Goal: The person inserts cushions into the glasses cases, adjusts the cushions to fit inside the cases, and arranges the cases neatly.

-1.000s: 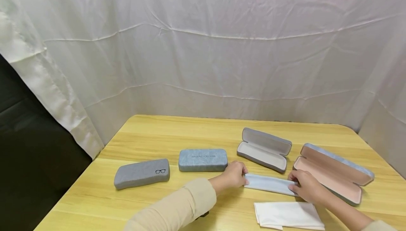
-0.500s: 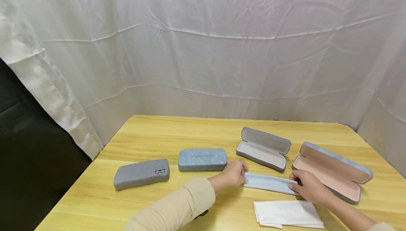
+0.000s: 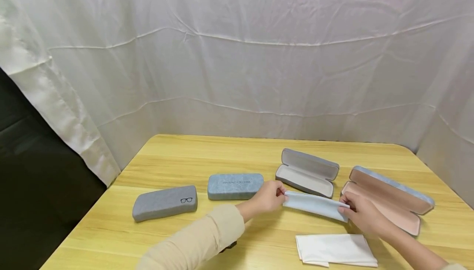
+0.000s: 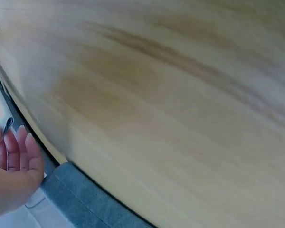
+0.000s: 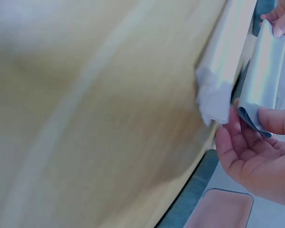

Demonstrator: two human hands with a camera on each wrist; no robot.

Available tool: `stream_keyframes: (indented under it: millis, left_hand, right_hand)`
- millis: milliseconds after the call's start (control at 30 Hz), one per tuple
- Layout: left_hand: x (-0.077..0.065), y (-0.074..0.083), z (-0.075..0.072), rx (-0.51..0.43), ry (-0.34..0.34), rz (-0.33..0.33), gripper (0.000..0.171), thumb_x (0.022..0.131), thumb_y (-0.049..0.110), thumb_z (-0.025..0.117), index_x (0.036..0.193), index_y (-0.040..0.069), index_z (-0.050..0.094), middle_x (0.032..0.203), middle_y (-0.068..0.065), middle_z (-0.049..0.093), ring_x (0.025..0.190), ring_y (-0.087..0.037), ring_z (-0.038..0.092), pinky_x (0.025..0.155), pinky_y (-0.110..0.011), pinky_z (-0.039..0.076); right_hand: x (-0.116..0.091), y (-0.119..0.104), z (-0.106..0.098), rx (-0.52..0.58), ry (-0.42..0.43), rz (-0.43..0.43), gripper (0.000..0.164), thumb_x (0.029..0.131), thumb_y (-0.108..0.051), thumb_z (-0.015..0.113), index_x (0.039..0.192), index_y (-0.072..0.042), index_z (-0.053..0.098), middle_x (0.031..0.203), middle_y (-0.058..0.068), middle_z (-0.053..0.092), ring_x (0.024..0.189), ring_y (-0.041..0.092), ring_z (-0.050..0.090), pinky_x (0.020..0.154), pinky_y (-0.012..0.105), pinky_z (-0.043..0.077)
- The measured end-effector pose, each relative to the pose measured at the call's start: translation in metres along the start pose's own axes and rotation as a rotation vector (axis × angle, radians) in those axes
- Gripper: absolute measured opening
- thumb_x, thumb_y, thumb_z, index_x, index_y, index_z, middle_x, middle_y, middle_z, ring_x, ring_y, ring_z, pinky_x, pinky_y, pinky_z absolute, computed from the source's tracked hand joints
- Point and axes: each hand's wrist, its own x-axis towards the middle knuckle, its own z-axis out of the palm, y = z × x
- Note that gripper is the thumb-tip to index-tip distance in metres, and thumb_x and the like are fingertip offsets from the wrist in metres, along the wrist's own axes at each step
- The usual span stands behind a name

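A light blue folded cloth [image 3: 314, 205] is stretched between both hands, lifted a little above the table. My left hand [image 3: 269, 197] pinches its left end between thumb and fingers. At the other end, my right hand [image 3: 361, 212] pinches the cloth the same way; the right wrist view shows the folded layers of the blue cloth [image 5: 265, 71] curving at the thumb. Behind the cloth lies an open grey glasses case [image 3: 305, 180] with a pale lining. To the right, partly covered by my right hand, is an open blue glasses case [image 3: 398, 216] lined in pink.
A white folded cloth [image 3: 335, 249] lies nearest the front edge. Left of the hands are a closed blue glasses case [image 3: 233, 187] and a closed grey glasses case [image 3: 164, 204] with a spectacles print. White curtains [image 3: 237, 64] hang behind the wooden table [image 3: 207, 150].
Both hands have raised the blue cloth slightly off the table, the left hand rising more. The cloth now tilts toward the viewer. The cases and the white cloth stay put.
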Motion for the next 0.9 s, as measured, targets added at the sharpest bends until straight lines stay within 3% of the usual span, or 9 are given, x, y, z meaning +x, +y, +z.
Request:
stream_keyframes:
  millis: [100,233,367,500,900]
  left_hand:
    - [0.001,0.001,-0.002,-0.006,0.024,0.013,0.006,0.087,0.003,0.061,0.084,-0.002,0.059,0.070,-0.002,0.053,0.061,-0.004,0.043,0.054,-0.014,0.040]
    - [0.002,0.002,-0.006,-0.052,0.044,0.000,0.005,0.087,0.002,0.059,0.088,-0.003,0.059,0.077,-0.006,0.057,0.066,-0.005,0.047,0.057,-0.015,0.042]
    - [0.006,0.004,-0.010,-0.097,0.071,-0.015,0.006,0.088,0.002,0.059,0.091,-0.003,0.060,0.080,-0.008,0.059,0.068,-0.007,0.049,0.057,-0.016,0.043]
    - [0.013,0.005,-0.014,-0.114,0.099,-0.026,0.008,0.088,0.004,0.059,0.094,-0.002,0.061,0.081,-0.008,0.059,0.068,-0.007,0.051,0.057,-0.017,0.045]
    - [0.045,0.012,-0.025,-0.040,0.217,-0.027,0.007,0.087,0.006,0.063,0.083,-0.001,0.062,0.071,-0.005,0.058,0.061,-0.006,0.046,0.051,-0.014,0.039]
  right_hand:
    - [0.004,-0.001,-0.002,0.088,0.014,-0.036,0.014,0.085,0.008,0.057,0.080,-0.002,0.047,0.058,-0.005,0.035,0.050,-0.003,0.035,0.045,0.017,0.039]
    - [0.008,-0.005,-0.005,0.220,-0.042,0.120,0.006,0.090,0.004,0.052,0.089,0.005,0.046,0.063,-0.001,0.038,0.053,0.003,0.047,0.051,0.024,0.052]
    - [0.013,-0.011,-0.007,0.285,-0.024,0.297,0.013,0.093,-0.003,0.052,0.098,0.008,0.047,0.066,0.001,0.042,0.055,0.006,0.052,0.055,0.025,0.053]
    - [0.020,-0.013,-0.009,0.324,0.025,0.396,0.020,0.094,-0.010,0.053,0.099,0.008,0.047,0.066,-0.002,0.048,0.056,0.008,0.054,0.057,0.026,0.053]
    - [0.039,-0.013,-0.011,0.399,0.074,0.545,0.026,0.095,-0.023,0.052,0.095,0.002,0.045,0.063,-0.006,0.050,0.055,0.007,0.051,0.056,0.025,0.050]
